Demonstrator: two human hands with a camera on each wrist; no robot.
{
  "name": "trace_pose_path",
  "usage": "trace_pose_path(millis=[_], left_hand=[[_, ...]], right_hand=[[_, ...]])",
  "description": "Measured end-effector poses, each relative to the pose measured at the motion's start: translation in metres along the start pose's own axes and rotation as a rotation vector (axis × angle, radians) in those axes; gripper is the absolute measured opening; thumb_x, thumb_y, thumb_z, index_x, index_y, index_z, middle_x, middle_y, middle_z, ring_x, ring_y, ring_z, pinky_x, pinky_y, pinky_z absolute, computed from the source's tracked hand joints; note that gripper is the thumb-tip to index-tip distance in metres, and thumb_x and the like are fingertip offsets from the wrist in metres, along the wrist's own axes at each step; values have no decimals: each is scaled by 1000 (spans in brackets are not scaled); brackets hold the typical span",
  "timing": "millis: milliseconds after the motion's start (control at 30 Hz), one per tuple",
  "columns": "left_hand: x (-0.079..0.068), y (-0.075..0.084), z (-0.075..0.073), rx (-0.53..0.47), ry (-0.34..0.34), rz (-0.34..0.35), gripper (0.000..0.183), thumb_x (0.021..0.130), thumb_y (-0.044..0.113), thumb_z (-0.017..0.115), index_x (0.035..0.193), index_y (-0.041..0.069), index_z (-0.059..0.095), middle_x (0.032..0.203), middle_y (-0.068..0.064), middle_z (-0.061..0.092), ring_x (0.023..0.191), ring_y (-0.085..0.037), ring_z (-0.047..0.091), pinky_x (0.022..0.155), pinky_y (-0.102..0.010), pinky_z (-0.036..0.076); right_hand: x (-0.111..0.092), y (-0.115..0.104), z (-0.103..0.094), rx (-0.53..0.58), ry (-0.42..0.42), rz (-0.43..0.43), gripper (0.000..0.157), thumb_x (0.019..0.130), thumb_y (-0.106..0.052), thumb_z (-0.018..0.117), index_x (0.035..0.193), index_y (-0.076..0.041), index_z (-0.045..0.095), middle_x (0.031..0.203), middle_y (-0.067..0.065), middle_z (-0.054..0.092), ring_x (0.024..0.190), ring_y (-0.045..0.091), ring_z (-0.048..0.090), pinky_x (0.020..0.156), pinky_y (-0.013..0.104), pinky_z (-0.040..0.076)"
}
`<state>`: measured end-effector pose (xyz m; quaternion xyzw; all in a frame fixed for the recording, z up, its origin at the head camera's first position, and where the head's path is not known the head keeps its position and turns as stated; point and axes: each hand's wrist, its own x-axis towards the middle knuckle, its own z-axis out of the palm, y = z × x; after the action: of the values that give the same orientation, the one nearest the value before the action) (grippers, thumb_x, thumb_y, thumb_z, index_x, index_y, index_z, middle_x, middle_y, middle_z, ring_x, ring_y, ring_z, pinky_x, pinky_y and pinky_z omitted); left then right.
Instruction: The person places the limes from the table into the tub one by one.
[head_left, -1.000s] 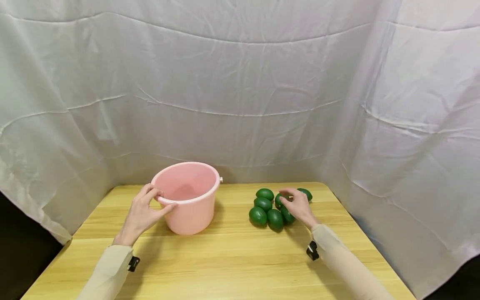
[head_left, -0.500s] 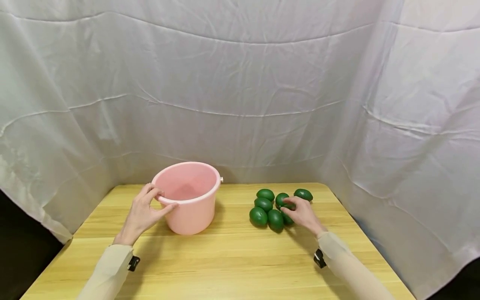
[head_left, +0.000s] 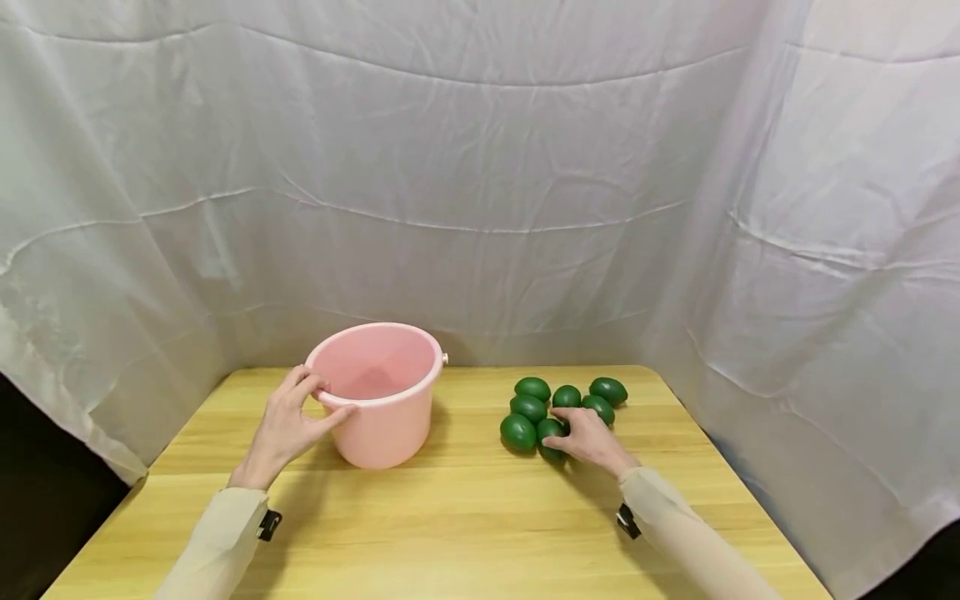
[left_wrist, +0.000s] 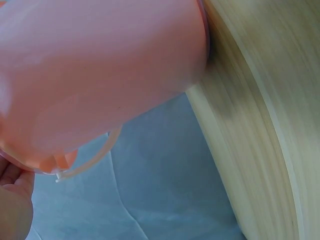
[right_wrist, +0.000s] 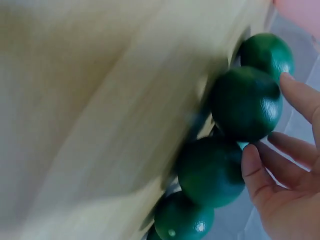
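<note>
Left hand (head_left: 283, 427) on the pink bucket (head_left: 386, 437), right hand (head_left: 592, 437) among the green fruits (head_left: 517, 433).
My left hand pinches the rim (head_left: 386, 401) between its seven and eight o'clock; the bucket stands upright at my eleven on the wooden table (head_left: 450, 533). The fruits cluster at my one o'clock, where my right fingers stay parted, gripping nothing, thumb at the front fruit (head_left: 550, 427).
</note>
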<state>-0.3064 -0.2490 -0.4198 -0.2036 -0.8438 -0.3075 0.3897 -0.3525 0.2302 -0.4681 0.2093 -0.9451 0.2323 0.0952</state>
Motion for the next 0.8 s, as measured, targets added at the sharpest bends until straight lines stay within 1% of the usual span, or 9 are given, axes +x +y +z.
trace_pose_path(millis=[67,133,267,367,467,600,700,800], left_hand=[[1,0,0,-1,-3,-6,41,64,24,92,88,5,64,99,-3,56,88,-14,50,79,-24,40],[1,0,0,-5,-6,-10,41,64,23,92,88,5,64,99,-3,56,88,-14,50,78,-25,41],[1,1,0,-11,-6,-9,40,64,23,92,88,7,64,99,-3,56,88,-14,50,78,-24,40],[2,1,0,-12,-2,-7,40,63,23,92,88,9,63,99,-4,56,88,-15,50,79,-22,39],[2,2,0,-11,0,-7,40,63,23,92,88,9,64,99,-4,56,89,-15,50,79,-22,40],[2,2,0,-4,-3,-10,40,63,23,92,88,10,64,98,-3,56,88,-14,50,78,-23,40],[2,1,0,-5,-8,-14,40,64,24,92,88,9,64,98,-3,56,88,-14,50,78,-23,40],[2,1,0,-8,-8,-13,40,64,24,92,88,10,64,99,-4,56,89,-13,50,79,-22,40]], right_hand=[[0,-1,2,13,-18,20,46,81,-26,81,119,-4,67,108,7,71,93,19,66,82,41,53],[-2,-3,3,13,-31,23,46,81,-24,80,120,-4,66,112,8,70,98,21,66,86,42,52],[-7,-6,5,5,-36,1,53,81,-21,79,126,1,62,124,16,64,114,32,61,96,49,48],[-11,-9,5,-3,-43,-16,55,80,-19,78,128,1,59,129,19,60,119,36,57,99,50,46],[-13,-10,7,-8,-50,-36,55,78,-19,79,127,-2,60,127,19,60,117,36,58,97,52,47],[-16,-10,11,6,-64,-39,58,76,-22,83,126,-6,60,125,17,61,114,36,58,94,53,47],[-18,-10,15,37,-72,-24,60,75,-22,85,127,-9,59,125,13,62,113,34,59,93,52,47],[-17,-11,19,64,-70,-3,59,74,-21,85,126,-11,60,124,9,63,111,29,61,91,50,49]])
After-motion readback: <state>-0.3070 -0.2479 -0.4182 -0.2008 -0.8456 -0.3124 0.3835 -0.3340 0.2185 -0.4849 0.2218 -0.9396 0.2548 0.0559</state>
